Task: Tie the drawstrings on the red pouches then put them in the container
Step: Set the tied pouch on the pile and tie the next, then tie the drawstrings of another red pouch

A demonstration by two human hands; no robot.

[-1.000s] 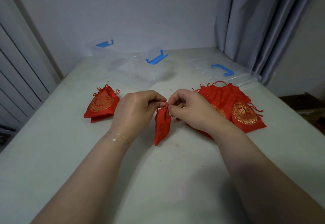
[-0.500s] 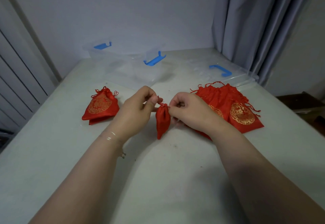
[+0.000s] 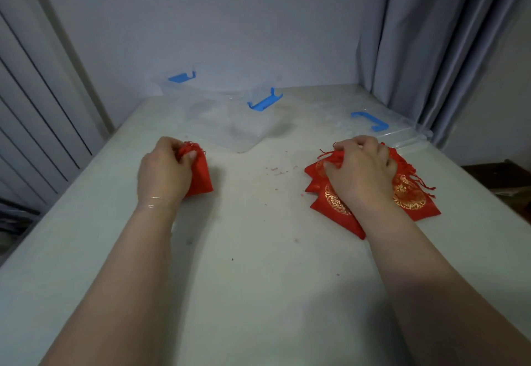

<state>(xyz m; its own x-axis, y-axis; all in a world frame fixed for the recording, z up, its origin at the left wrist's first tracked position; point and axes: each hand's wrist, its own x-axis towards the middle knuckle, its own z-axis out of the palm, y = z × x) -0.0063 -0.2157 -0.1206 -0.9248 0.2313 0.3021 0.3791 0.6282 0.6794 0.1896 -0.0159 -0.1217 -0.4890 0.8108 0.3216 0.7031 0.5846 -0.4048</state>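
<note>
Left hand (image 3: 163, 173) curls round a tied red satin pouch (image 3: 199, 174); right hand (image 3: 360, 173) pinches the gathered neck atop the pile of pouches (image 3: 411, 199); both grips knuckles-up on the bench (image 3: 258, 250).

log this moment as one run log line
left hand: grips pouch on table | right hand: grips top of pouch pile | container: no pouches visible

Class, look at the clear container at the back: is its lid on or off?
Off. The clear container stands open-topped, and its lid lies apart on the table.
</note>
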